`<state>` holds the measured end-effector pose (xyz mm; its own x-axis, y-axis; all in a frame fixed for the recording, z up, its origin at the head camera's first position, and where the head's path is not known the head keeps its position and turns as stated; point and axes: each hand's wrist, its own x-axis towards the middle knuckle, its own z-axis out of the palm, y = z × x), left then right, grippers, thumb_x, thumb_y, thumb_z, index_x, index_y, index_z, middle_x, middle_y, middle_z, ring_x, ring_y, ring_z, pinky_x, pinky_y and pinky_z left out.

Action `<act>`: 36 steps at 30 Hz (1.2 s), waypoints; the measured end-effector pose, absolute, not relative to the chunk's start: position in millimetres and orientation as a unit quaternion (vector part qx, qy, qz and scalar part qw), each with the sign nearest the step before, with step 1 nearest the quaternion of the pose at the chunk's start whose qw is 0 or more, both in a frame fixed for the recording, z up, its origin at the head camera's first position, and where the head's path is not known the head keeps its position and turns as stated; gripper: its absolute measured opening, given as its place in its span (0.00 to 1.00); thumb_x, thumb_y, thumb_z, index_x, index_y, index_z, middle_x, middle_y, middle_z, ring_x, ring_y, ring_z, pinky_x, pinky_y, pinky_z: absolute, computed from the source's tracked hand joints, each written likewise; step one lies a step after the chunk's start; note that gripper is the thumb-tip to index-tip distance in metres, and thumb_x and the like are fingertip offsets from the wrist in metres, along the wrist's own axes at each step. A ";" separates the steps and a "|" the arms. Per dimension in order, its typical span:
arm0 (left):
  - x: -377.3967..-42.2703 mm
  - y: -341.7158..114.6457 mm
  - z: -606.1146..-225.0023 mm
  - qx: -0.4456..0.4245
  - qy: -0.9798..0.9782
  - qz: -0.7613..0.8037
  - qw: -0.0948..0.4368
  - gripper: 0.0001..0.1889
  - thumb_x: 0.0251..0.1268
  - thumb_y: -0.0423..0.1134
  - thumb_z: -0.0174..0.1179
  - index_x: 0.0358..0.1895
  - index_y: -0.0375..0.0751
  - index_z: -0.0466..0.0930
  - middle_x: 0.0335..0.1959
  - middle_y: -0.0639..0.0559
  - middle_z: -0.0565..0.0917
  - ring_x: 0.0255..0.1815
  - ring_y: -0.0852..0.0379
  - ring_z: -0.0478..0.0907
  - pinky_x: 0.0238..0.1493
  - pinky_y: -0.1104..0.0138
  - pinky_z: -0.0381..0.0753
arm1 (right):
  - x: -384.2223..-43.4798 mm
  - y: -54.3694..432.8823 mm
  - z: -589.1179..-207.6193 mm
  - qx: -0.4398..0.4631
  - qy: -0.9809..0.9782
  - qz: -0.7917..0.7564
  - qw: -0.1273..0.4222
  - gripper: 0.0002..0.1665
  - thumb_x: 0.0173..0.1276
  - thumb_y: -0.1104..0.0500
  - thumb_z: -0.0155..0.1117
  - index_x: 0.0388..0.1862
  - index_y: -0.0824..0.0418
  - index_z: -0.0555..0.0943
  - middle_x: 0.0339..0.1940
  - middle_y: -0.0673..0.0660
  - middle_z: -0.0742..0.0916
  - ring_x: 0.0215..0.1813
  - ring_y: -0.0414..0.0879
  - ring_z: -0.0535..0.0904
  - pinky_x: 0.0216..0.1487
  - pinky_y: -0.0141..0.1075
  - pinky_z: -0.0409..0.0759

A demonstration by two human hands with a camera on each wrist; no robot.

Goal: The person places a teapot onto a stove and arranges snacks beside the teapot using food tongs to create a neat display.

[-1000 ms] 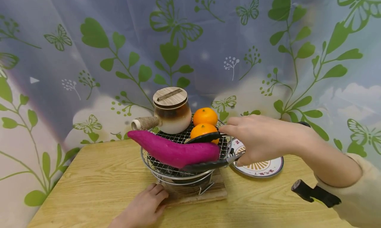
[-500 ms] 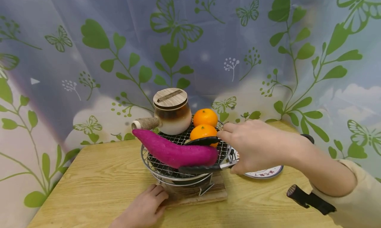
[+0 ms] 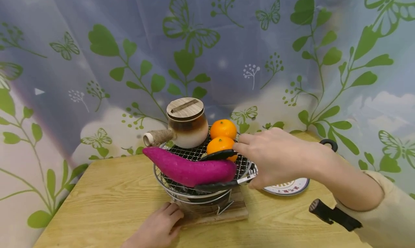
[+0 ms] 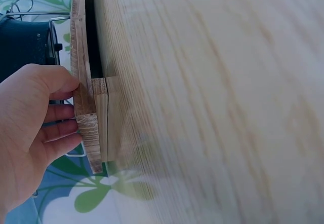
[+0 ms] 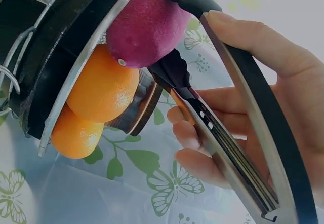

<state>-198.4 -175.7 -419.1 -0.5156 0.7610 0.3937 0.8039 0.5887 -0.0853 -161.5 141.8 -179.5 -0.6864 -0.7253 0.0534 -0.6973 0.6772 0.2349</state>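
My right hand [image 3: 275, 156] holds black-and-silver tongs [image 5: 235, 97], thumb on one arm and fingers around the other. Their black tips lie on either side of a long purple sweet potato [image 3: 191, 167]. It lies over the wire grill rack [image 3: 244, 165]; whether it bears on the mesh is unclear. Beside it are two oranges [image 3: 223, 130]. A lidded clay pot [image 3: 188, 124] with a wrapped handle stands behind. My left hand [image 3: 159, 222] rests its fingertips on the left front corner of the wooden board [image 4: 83, 100] under the grill.
A patterned plate [image 3: 288, 186] lies right of the grill, partly hidden by my right hand. The wooden table [image 3: 107, 190] extends to both sides. A leaf-and-butterfly curtain [image 3: 136, 32] hangs close behind.
The right hand and tongs have shifted slightly left. The sweet potato's pointed end rose, then came down again, and its thick end has moved slightly left. My left hand has stayed on the board.
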 end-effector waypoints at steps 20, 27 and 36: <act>-197.3 -176.0 -424.2 -0.460 -0.855 -0.052 0.236 0.11 0.43 0.37 0.66 0.33 0.42 0.78 0.33 0.54 0.74 0.36 0.56 0.71 0.39 0.66 0.75 | -175.7 129.8 -165.0 0.336 -0.935 -0.107 -0.022 0.48 0.45 0.36 0.70 0.61 0.62 0.72 0.55 0.54 0.78 0.51 0.53 0.75 0.52 0.51 0.74; -199.1 -176.1 -424.5 -0.461 -0.851 -0.046 0.248 0.12 0.42 0.37 0.66 0.33 0.42 0.78 0.33 0.53 0.75 0.37 0.55 0.72 0.40 0.65 0.75 | -178.0 136.3 -168.0 0.340 -0.935 -0.098 -0.020 0.47 0.45 0.35 0.70 0.59 0.61 0.72 0.51 0.53 0.78 0.49 0.51 0.75 0.49 0.50 0.75; -199.6 -176.7 -422.0 -0.460 -0.852 -0.047 0.245 0.11 0.43 0.38 0.66 0.33 0.43 0.78 0.33 0.54 0.75 0.36 0.56 0.71 0.39 0.65 0.75 | -179.9 142.7 -175.6 0.354 -0.933 -0.063 -0.017 0.45 0.47 0.38 0.70 0.59 0.61 0.72 0.51 0.54 0.78 0.50 0.51 0.76 0.50 0.53 0.73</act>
